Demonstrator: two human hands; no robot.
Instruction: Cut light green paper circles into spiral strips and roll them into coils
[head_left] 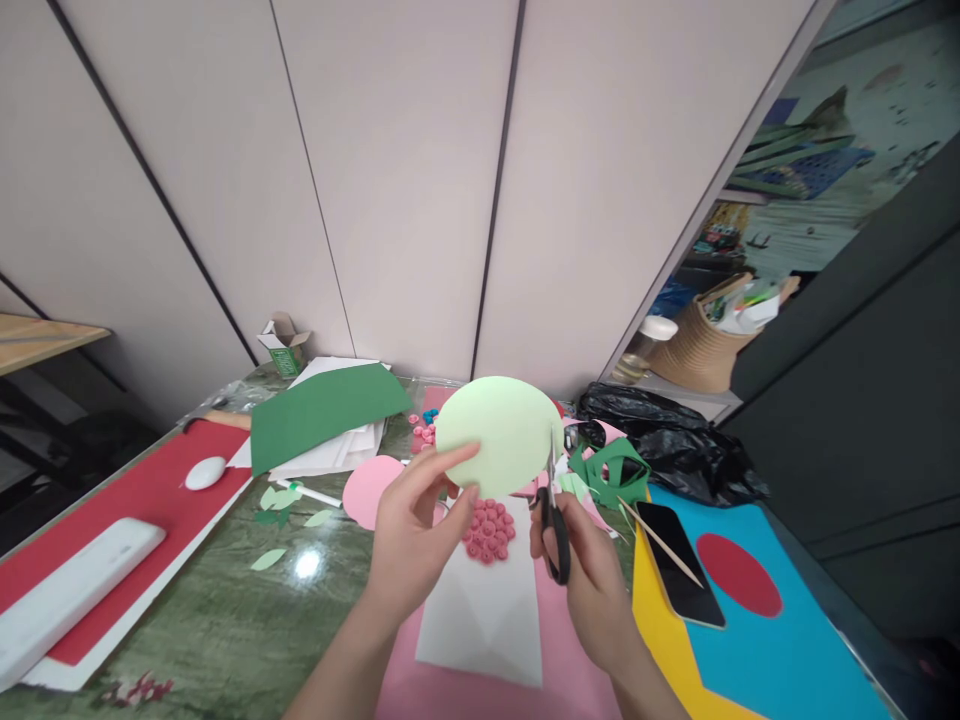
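Note:
A pale green paper circle (pixel 495 430) is pinched between the thumb and fingers of my left hand (pixel 420 530), raised above the table. My right hand (pixel 585 560) has its fingers in the black handles of a pair of scissors (pixel 553 515). The scissor blades point upward at the right edge of the circle. Below lies a white sheet (pixel 480 620) bearing a cluster of pink rolled paper flowers (pixel 489 531). Under it is a larger pink sheet (pixel 570 680). A pink paper circle (pixel 367 492) lies left of my left hand.
Green paper scraps (pixel 611 470) and a black plastic bag (pixel 675 450) lie at the right back. A phone (pixel 675 570) with a wooden stick rests on blue paper (pixel 780 640). Dark green paper (pixel 322 410), cut leaves (pixel 268 560) and a white mouse (pixel 205 473) are on the left.

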